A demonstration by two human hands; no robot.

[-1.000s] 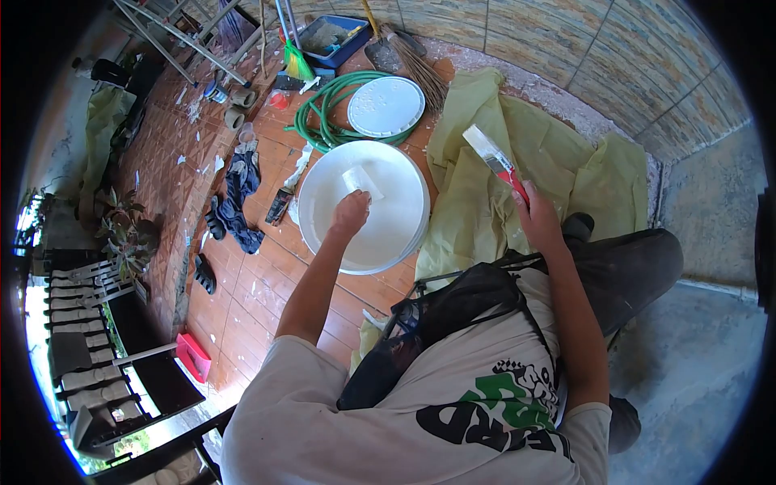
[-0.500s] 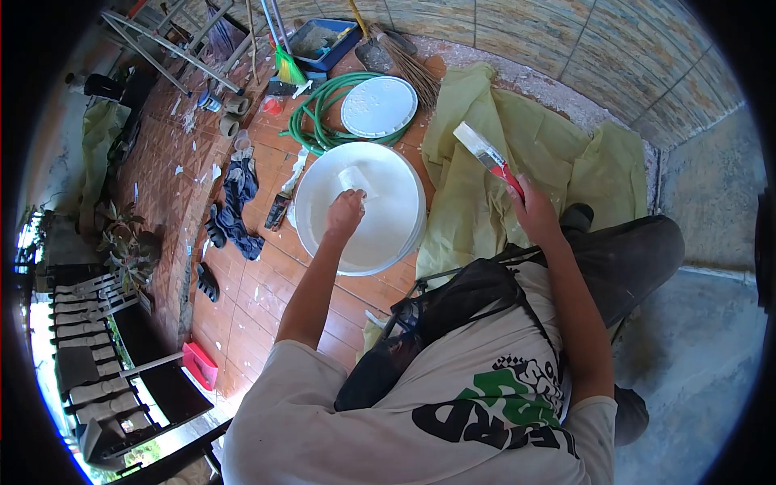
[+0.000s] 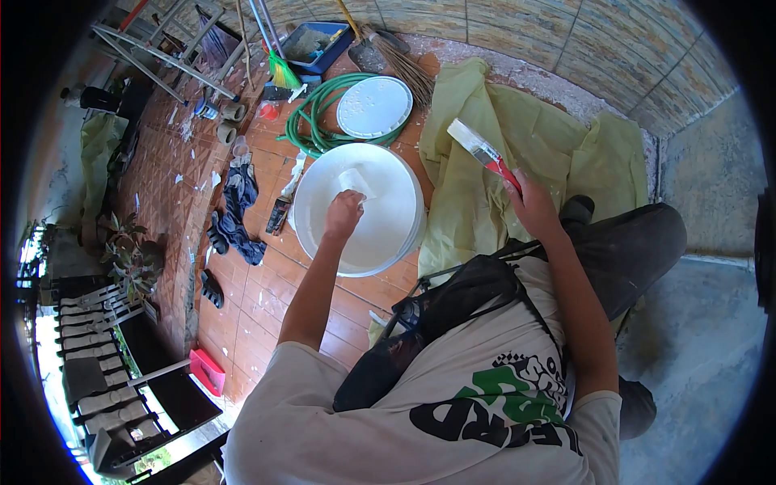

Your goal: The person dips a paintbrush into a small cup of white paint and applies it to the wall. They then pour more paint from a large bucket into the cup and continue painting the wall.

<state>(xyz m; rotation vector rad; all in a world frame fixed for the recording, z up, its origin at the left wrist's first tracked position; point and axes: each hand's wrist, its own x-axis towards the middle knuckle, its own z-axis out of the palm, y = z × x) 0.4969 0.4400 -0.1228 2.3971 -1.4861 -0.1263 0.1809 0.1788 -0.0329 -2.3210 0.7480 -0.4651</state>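
Observation:
A large white bucket (image 3: 412, 218) with white paint (image 3: 356, 250) inside stands on the tiles in front of me. My left hand (image 3: 345, 214) reaches over it, fingers closed on a white, cup-like thing (image 3: 353, 183) whose exact kind I cannot tell. Off to the right, my right hand (image 3: 531, 204) grips the red handle of a paintbrush (image 3: 482, 150). The brush is raised over a yellowish sheet (image 3: 525, 129), its pale bristles pointing up and left toward the bucket.
Behind the bucket lie a white lid (image 3: 374, 107) and a coiled green hose (image 3: 303, 129). A second brush (image 3: 279, 214) and dark cloth (image 3: 240, 198) are left of it. Farther back are brooms (image 3: 404, 69), a blue tray (image 3: 315, 44) and a ladder (image 3: 162, 61). A tiled wall (image 3: 525, 32) borders the back.
The view has shifted slightly. The paintbrush in my right hand has tipped a little further left; my left hand stays over the bucket with the same white thing.

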